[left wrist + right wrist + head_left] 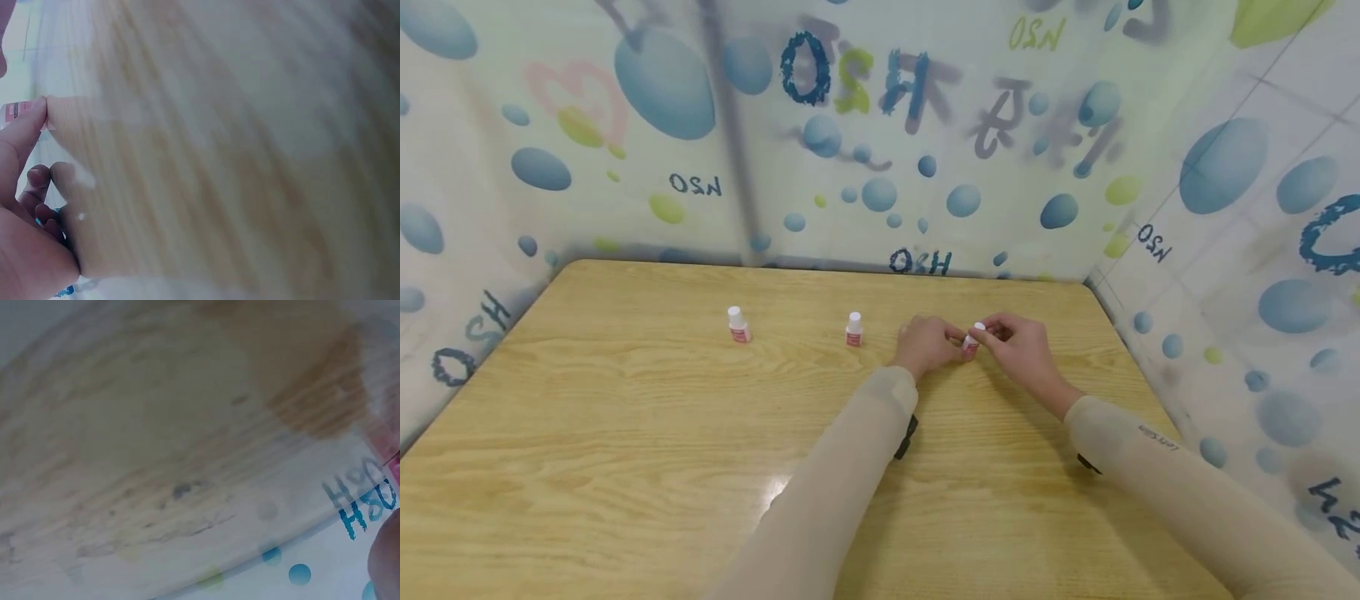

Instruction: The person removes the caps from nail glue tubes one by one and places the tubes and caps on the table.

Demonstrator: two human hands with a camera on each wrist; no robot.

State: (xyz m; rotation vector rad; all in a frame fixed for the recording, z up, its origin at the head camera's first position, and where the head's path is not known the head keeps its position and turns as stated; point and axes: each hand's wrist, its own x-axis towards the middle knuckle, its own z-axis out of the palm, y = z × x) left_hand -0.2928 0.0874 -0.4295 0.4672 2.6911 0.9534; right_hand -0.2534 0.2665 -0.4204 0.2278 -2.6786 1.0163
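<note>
A small white bottle [971, 347] with a red label and white cap stands between my hands on the right half of the table. My left hand [927, 343] pinches its lower part from the left. From the other side, my right hand [1021, 348] holds it near the cap with thumb and fingers. In the left wrist view, a finger of the left hand [22, 206] touches the bottle [17, 111], while other fingers are curled. Only a strip of the bottle [394, 467] and part of a fingertip [387, 556] show in the right wrist view.
Two similar bottles stand upright further left, one in the middle [853, 330] and another [739, 325] beyond it. The wooden table [625, 433] ends at a patterned curtain [865, 167] behind and at the sides.
</note>
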